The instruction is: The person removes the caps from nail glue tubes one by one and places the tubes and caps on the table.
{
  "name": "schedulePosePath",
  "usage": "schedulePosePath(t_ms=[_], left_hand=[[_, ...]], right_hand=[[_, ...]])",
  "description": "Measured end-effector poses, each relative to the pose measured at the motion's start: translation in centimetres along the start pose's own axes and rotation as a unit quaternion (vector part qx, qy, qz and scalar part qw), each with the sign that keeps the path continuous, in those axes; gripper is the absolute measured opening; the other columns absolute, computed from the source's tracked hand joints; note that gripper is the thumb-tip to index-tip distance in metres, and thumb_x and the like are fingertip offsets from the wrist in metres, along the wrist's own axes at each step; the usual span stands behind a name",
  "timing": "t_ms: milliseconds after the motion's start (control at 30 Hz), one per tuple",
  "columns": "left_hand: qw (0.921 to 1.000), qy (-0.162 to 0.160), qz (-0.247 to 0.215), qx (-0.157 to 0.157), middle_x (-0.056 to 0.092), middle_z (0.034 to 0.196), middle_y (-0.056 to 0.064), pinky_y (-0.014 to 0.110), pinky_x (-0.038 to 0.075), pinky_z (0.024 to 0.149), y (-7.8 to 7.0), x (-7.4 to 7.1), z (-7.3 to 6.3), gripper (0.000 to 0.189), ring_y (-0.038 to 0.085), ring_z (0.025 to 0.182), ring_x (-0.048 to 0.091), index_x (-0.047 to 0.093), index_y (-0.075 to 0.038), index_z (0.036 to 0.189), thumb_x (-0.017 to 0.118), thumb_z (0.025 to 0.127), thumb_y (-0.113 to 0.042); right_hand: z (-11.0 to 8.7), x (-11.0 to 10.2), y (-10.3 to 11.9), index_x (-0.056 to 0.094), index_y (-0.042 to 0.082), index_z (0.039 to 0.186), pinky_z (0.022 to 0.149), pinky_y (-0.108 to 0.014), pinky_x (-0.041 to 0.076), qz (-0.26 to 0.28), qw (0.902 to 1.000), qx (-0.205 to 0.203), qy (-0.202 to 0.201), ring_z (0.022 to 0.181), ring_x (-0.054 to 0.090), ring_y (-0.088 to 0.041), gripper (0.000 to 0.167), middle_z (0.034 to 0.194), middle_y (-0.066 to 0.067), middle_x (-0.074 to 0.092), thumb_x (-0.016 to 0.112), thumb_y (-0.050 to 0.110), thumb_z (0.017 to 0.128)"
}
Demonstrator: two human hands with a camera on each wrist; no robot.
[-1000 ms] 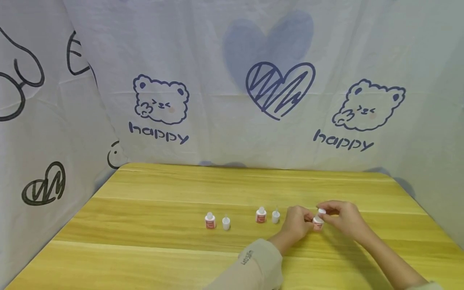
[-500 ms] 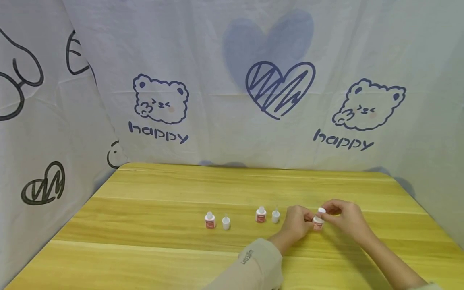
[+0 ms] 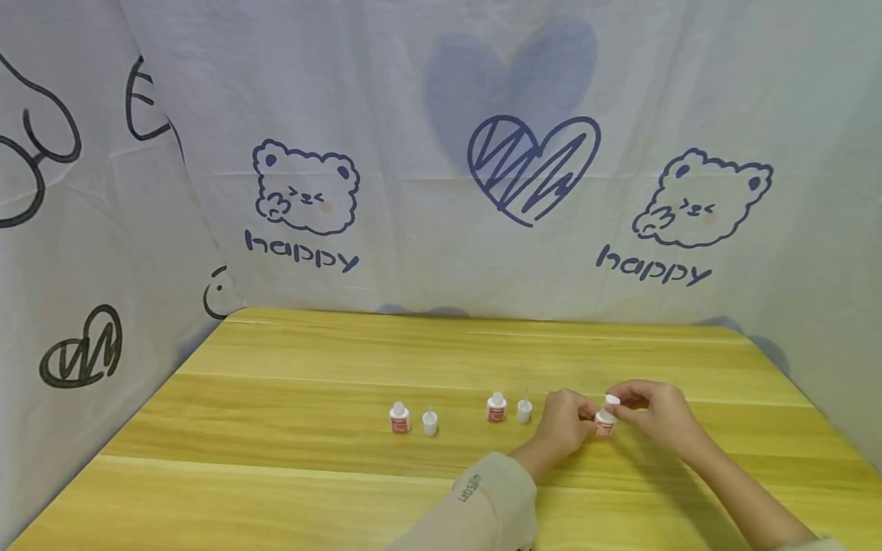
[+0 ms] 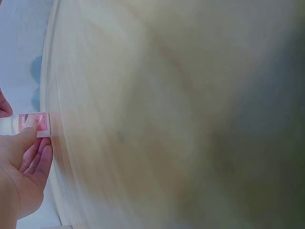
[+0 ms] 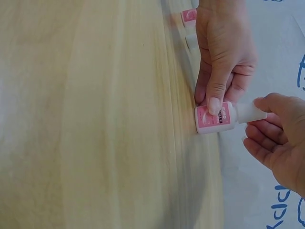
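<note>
My left hand [image 3: 566, 422] grips a small white bottle [image 3: 604, 429] with a pink label, upright at the table's right side. Its thumb [image 5: 215, 104] lies across the label in the right wrist view. From the other side my right hand [image 3: 658, 413] pinches the white cap [image 3: 612, 401] on top of the bottle between thumb and fingers. In the left wrist view the bottle [image 4: 42, 122] shows beside my left fingers, its base at the wood.
Leftward stand two similar uncapped bottles, one in the middle [image 3: 496, 409] and one farther left [image 3: 400, 419]. Beside each is an upturned white cap, [image 3: 524, 412] and the left cap [image 3: 430, 424], brush stem up. A printed white cloth [image 3: 413, 252] hangs behind the wooden table [image 3: 310, 497].
My right hand's fingers have shifted slightly at the cap, which leans a little differently than a second ago. The left hand and its bottle keep their place.
</note>
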State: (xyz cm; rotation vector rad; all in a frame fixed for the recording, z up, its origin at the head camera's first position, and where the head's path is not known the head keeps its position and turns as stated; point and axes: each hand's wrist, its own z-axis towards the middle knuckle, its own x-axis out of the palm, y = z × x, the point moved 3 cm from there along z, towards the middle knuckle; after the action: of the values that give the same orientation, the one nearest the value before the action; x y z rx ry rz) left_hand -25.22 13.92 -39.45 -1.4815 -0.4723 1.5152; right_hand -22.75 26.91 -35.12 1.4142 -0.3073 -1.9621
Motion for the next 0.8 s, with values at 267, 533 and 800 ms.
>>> schedulePosePath(t_ms=[267, 533, 800], left_hand=[[1.0, 0.0, -0.002, -0.001, 0.073, 0.071, 0.001, 0.005, 0.042, 0.054, 0.11, 0.05, 0.06, 0.007, -0.006, 0.06, 0.057, 0.075, -0.005, 0.077, 0.079, 0.071, -0.008], [1.0, -0.001, 0.009, 0.001, 0.073, 0.072, 0.001, 0.006, 0.042, 0.054, -0.01, -0.06, -0.02, 0.01, -0.005, 0.062, 0.056, 0.075, -0.005, 0.079, 0.072, 0.074, 0.003], [1.0, 0.003, -0.006, -0.003, 0.073, 0.074, 0.002, 0.006, 0.043, 0.056, -0.15, -0.2, -0.23, 0.004, 0.0, 0.066, 0.062, 0.075, -0.004, 0.079, 0.075, 0.075, -0.005]], right_hand=[[-0.26, 0.31, 0.15, 0.068, -0.005, 0.088, 0.06, -0.017, 0.051, 0.007, 0.9996, 0.002, -0.027, 0.067, 0.055, 0.006, 0.013, 0.08, -0.012, 0.07, 0.072, -0.001, 0.076], [-0.45, 0.61, 0.2, 0.068, 0.001, 0.08, 0.057, -0.016, 0.049, -0.015, 0.9964, 0.03, -0.077, 0.063, 0.054, 0.007, 0.009, 0.075, -0.009, 0.07, 0.074, 0.0, 0.074], [-0.39, 0.51, 0.44, 0.069, 0.001, 0.079, 0.056, -0.016, 0.048, -0.021, 0.9971, 0.015, -0.071, 0.062, 0.056, 0.003, 0.008, 0.074, -0.008, 0.07, 0.074, -0.001, 0.074]])
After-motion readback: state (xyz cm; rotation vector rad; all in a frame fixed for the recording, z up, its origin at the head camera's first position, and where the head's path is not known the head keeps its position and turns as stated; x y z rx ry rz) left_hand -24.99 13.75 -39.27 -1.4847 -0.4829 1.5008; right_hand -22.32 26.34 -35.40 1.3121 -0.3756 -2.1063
